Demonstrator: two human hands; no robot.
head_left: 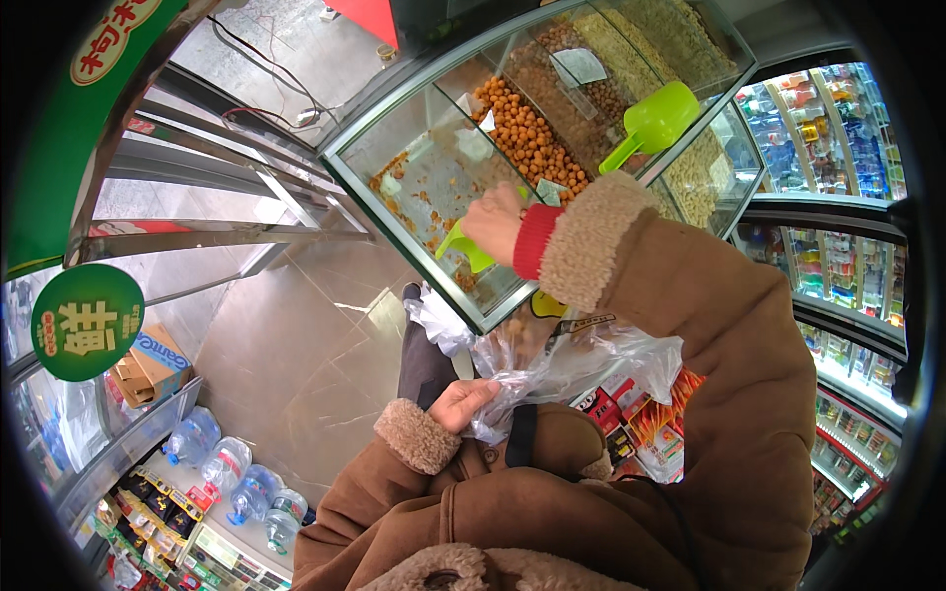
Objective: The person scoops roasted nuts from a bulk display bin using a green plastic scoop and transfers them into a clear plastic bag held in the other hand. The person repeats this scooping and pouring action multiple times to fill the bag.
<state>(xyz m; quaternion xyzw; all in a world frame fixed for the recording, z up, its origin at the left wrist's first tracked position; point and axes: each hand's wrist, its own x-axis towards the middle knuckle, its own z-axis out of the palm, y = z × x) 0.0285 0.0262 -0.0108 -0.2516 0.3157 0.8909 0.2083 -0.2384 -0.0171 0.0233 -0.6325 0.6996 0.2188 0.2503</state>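
Observation:
My right hand [496, 227] is closed round a lime-green scoop [467, 252], reaching into the front-left compartment of a glass display case [409, 241]. Only scattered orange-brown crumbs and small pieces [426, 222] lie on that compartment's floor. Held low before my body, a clear plastic bag [562, 366] is pinched at its edge by my left hand [463, 402]. Whether the bag contains anything cannot be made out. Beside the scooped compartment, round orange-brown coated snacks [517, 123] fill another section.
A second lime-green scoop [662, 120] rests on the case, near compartments of pale grains or seeds [631, 44]. Lit drink shelves [823, 133] stand at right. At left are a metal frame [227, 236], large water bottles [225, 465] and a cardboard box [150, 366].

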